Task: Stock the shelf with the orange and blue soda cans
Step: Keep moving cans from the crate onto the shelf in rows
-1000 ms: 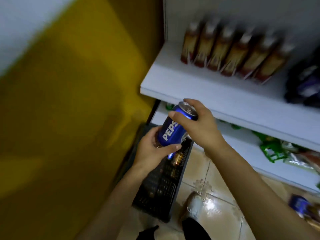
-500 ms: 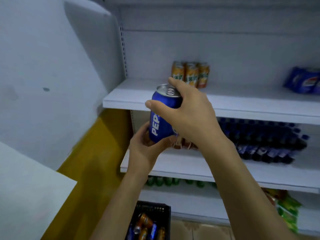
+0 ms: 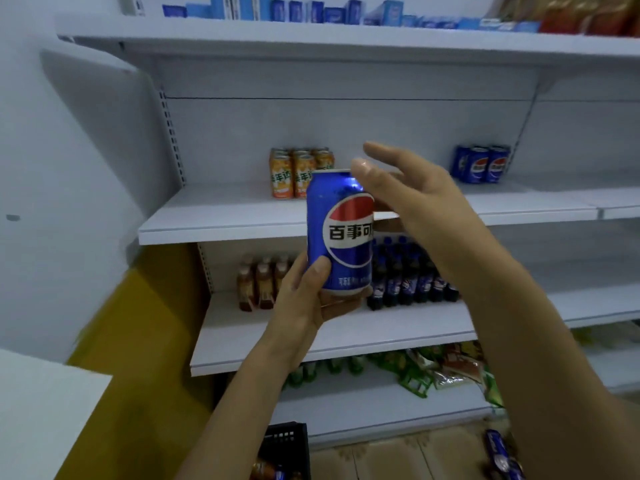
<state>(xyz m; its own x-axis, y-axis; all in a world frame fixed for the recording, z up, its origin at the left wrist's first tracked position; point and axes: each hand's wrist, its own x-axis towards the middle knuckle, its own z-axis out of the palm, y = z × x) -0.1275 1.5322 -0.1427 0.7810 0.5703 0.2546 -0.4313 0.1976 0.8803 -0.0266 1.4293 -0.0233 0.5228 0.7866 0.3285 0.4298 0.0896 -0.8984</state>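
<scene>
Since half a second ago, right hand (image 3: pixel 412 195) is letting go of the can top, fingers now spread and straight, only the thumb at the rim; camera is tilting up too, so the crate is sliding to the bottom edge. Left hand (image 3: pixel 304 299) is gripping the blue can (image 3: pixel 341 233) from below and behind, thumb on its lower front, logo facing the camera, can upright, in the air in front of the shelf (image 3: pixel 225 216) edge.

Step, as I judge it: handing over to one hand before placing. Next move likely calls for carrying the can toward 2 o'clock, to the blue cans (image 3: pixel 481 164) at the shelf's right, not the orange cans (image 3: pixel 298 171) at 11 o'clock, then setting it down upright beside them.

Hard to make out: whether right thumb is actually touching the rim; left fingers behind the can are hidden. Crate (image 3: pixel 287 445) at 6 o'clock is cut off, contents mostly unseen. Motion blur is smearing the left wall.
</scene>
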